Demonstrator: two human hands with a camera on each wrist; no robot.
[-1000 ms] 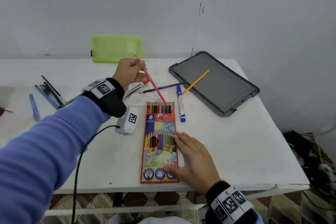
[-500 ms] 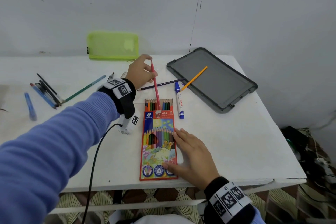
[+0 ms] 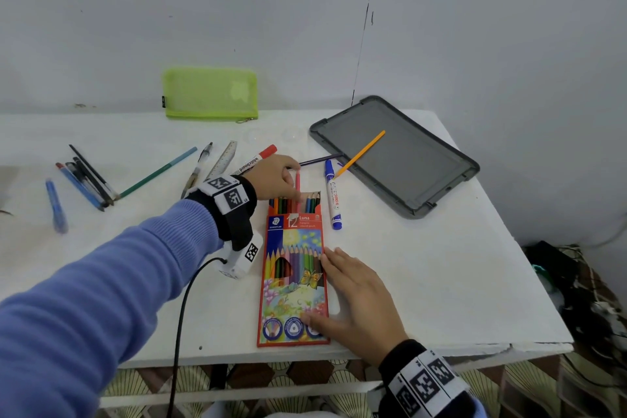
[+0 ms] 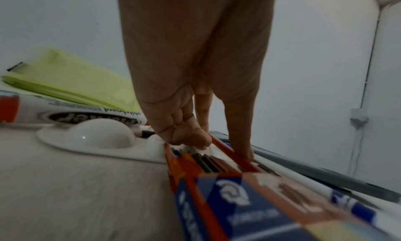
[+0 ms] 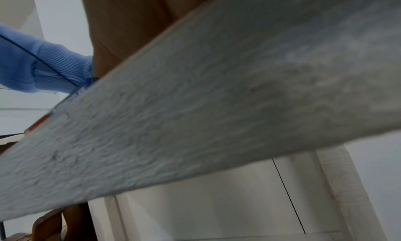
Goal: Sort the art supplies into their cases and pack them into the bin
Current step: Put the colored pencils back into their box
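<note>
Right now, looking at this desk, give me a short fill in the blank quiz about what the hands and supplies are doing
1. The left hand slides a ____ pencil into the pencil box.
2. The right hand lies flat against the box's ____ side.
3. The orange pencil rests partly on the ____ lid.
4. The green pouch leans against the ____.

Missing words: pink; right; grey; wall

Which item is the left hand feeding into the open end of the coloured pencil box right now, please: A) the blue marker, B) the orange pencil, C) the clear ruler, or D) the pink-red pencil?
D: the left hand holds the pink-red pencil upright in the mouth of the coloured pencil box, among the other pencils, while the right hand rests flat on the box.
</note>
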